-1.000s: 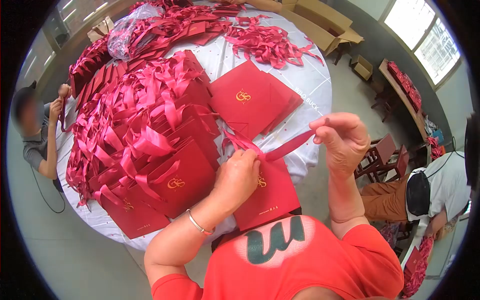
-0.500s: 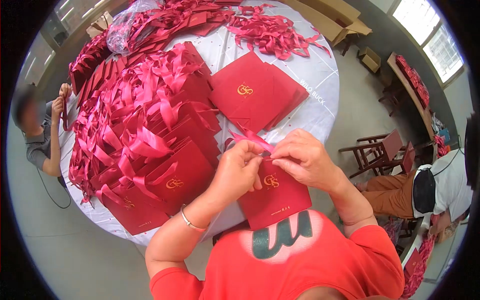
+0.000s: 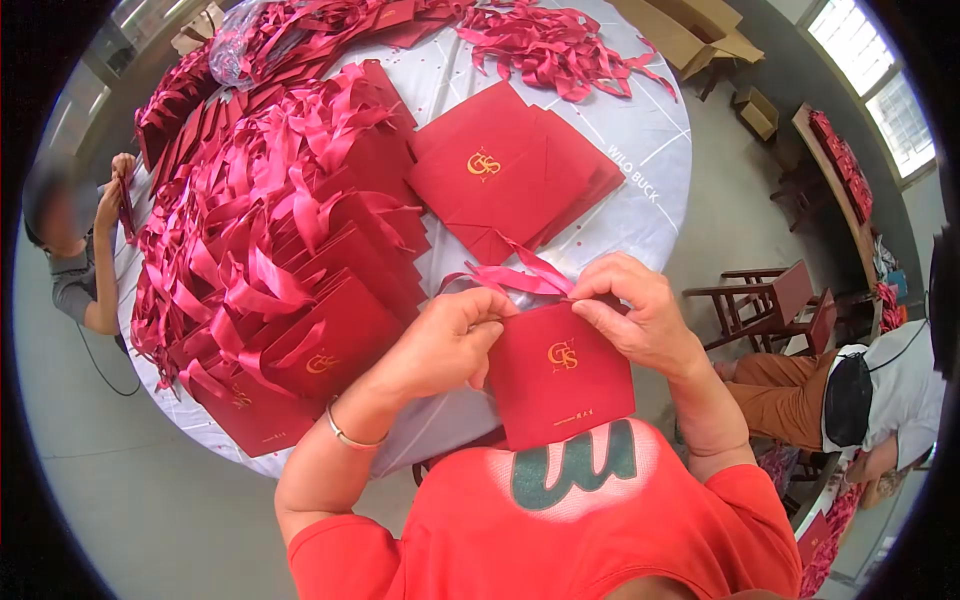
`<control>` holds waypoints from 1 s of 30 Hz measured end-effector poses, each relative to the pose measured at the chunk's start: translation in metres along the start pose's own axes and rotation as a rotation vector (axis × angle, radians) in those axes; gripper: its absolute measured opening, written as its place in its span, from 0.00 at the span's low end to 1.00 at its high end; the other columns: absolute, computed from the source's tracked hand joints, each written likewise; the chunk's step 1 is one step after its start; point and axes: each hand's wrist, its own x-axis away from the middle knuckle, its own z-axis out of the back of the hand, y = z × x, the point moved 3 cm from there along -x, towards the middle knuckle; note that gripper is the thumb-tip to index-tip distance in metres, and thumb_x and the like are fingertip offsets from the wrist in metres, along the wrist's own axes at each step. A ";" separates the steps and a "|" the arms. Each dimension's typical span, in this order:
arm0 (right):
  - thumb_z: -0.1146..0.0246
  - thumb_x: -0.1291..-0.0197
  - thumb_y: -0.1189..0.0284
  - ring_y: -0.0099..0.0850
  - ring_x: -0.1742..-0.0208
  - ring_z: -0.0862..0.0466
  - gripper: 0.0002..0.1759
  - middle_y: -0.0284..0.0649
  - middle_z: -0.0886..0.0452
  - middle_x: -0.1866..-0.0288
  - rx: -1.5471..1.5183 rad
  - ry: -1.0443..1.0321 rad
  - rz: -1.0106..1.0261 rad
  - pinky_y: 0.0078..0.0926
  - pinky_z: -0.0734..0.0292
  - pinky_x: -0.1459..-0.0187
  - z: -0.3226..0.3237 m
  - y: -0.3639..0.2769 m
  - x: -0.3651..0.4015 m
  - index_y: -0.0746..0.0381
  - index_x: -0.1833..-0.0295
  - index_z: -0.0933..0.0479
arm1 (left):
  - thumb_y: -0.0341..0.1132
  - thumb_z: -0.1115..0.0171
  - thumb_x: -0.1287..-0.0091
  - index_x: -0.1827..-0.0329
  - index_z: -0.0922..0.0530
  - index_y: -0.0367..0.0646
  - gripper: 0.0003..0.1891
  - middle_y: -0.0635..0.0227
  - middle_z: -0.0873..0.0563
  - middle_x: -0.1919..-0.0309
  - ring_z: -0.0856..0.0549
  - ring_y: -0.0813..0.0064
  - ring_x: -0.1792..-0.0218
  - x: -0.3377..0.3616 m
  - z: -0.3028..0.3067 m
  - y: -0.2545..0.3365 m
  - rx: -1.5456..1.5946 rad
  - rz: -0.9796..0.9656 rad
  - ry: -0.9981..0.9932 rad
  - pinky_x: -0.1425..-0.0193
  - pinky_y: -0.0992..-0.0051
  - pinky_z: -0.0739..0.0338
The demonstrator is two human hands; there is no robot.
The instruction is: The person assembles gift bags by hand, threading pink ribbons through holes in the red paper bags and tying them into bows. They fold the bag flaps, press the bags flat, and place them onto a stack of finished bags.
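A small red paper gift bag with a gold emblem hangs upright in front of my shirt. My left hand is closed at its upper left corner, fingers curled and thumb along the edge. At the upper right corner my right hand pinches the rim between thumb and fingers. A pink ribbon loops out behind the bag's top edge. Beyond the ribbon lies a stack of flat red bags, without ribbons showing on top. To the left of my left hand stand rows of red bags with pink ribbon handles.
The round table has a white cloth. Loose pink ribbons lie at its far side, near clear plastic wrap. A person works at the left edge; another person is at right, near wooden chairs.
My hands have moved apart along the bag's top edge, the left one to the left corner. The ribbon now falls behind the bag, out of my left fingers. The view has shifted slightly.
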 end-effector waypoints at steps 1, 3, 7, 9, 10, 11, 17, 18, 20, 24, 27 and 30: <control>0.29 0.48 0.80 0.38 0.61 0.18 0.08 0.40 0.17 0.64 0.025 0.034 0.018 0.33 0.24 0.57 -0.001 0.000 0.000 0.63 0.62 0.19 | 0.23 0.51 0.26 0.47 0.24 0.36 0.09 0.74 0.21 0.74 0.25 0.86 0.83 -0.001 0.000 -0.002 0.020 0.006 -0.029 0.79 0.82 0.31; 0.28 0.49 0.81 0.38 0.62 0.18 0.09 0.40 0.17 0.64 0.047 0.065 0.038 0.33 0.24 0.58 -0.004 -0.003 0.000 0.62 0.62 0.19 | 0.23 0.51 0.27 0.47 0.25 0.36 0.10 0.74 0.21 0.74 0.27 0.87 0.83 -0.002 0.000 -0.006 0.043 0.014 -0.053 0.78 0.82 0.32; 0.27 0.54 0.81 0.38 0.64 0.19 0.12 0.38 0.17 0.65 0.303 0.162 0.253 0.34 0.25 0.61 -0.005 -0.027 -0.001 0.61 0.61 0.17 | 0.23 0.51 0.26 0.49 0.26 0.38 0.07 0.75 0.24 0.75 0.29 0.87 0.83 -0.003 -0.001 -0.009 -0.017 -0.031 -0.096 0.79 0.82 0.34; 0.27 0.58 0.81 0.37 0.65 0.19 0.14 0.36 0.18 0.66 0.308 0.155 0.307 0.34 0.26 0.63 -0.012 -0.033 0.002 0.59 0.62 0.17 | 0.23 0.51 0.26 0.51 0.27 0.38 0.06 0.75 0.24 0.75 0.30 0.87 0.84 -0.004 0.001 -0.010 -0.043 -0.022 -0.109 0.79 0.82 0.35; 0.27 0.58 0.81 0.37 0.65 0.19 0.14 0.36 0.18 0.66 0.308 0.152 0.307 0.34 0.26 0.63 -0.014 -0.034 0.004 0.59 0.62 0.17 | 0.24 0.51 0.26 0.52 0.26 0.39 0.06 0.76 0.25 0.76 0.30 0.87 0.84 -0.004 0.001 -0.011 0.003 -0.007 -0.143 0.80 0.83 0.37; 0.26 0.59 0.81 0.36 0.66 0.19 0.14 0.35 0.18 0.67 0.303 0.121 0.295 0.34 0.26 0.63 -0.018 -0.033 0.005 0.59 0.62 0.17 | 0.25 0.51 0.25 0.53 0.26 0.40 0.05 0.77 0.26 0.77 0.30 0.87 0.84 -0.004 0.001 -0.011 0.049 0.007 -0.176 0.81 0.83 0.39; 0.27 0.59 0.79 0.35 0.66 0.19 0.13 0.34 0.19 0.68 0.352 0.063 0.296 0.33 0.27 0.63 -0.027 -0.033 0.006 0.58 0.64 0.17 | 0.28 0.49 0.24 0.53 0.25 0.41 0.04 0.78 0.25 0.78 0.31 0.87 0.85 -0.004 0.005 -0.011 0.243 0.060 -0.232 0.82 0.84 0.41; 0.27 0.59 0.79 0.35 0.66 0.19 0.12 0.34 0.19 0.68 0.371 0.065 0.296 0.33 0.27 0.63 -0.027 -0.033 0.006 0.58 0.65 0.17 | 0.28 0.49 0.24 0.53 0.25 0.41 0.04 0.78 0.25 0.78 0.31 0.87 0.85 -0.004 0.005 -0.011 0.246 0.059 -0.231 0.82 0.84 0.41; 0.27 0.59 0.79 0.35 0.66 0.19 0.12 0.34 0.19 0.68 0.373 0.060 0.295 0.33 0.27 0.63 -0.027 -0.033 0.006 0.58 0.65 0.17 | 0.29 0.49 0.24 0.53 0.25 0.41 0.04 0.78 0.24 0.77 0.30 0.88 0.85 -0.004 0.004 -0.012 0.242 0.059 -0.250 0.83 0.84 0.42; 0.27 0.58 0.79 0.35 0.66 0.20 0.12 0.34 0.19 0.68 0.366 0.063 0.299 0.34 0.27 0.63 -0.028 -0.033 0.005 0.58 0.65 0.18 | 0.30 0.49 0.24 0.53 0.25 0.41 0.04 0.77 0.23 0.77 0.26 0.87 0.85 -0.002 0.002 -0.009 0.263 0.061 -0.257 0.83 0.86 0.41; 0.28 0.58 0.80 0.35 0.66 0.19 0.12 0.34 0.19 0.68 0.360 0.060 0.298 0.34 0.27 0.63 -0.028 -0.034 0.004 0.59 0.64 0.18 | 0.31 0.49 0.24 0.54 0.26 0.41 0.05 0.77 0.22 0.78 0.23 0.86 0.85 -0.003 0.003 -0.012 0.245 0.089 -0.225 0.83 0.87 0.39; 0.28 0.58 0.80 0.35 0.66 0.19 0.12 0.34 0.19 0.68 0.367 0.077 0.304 0.34 0.27 0.62 -0.029 -0.036 0.004 0.59 0.64 0.18 | 0.30 0.49 0.24 0.54 0.26 0.41 0.04 0.75 0.21 0.77 0.21 0.85 0.84 -0.003 0.004 -0.012 0.259 0.079 -0.238 0.83 0.87 0.37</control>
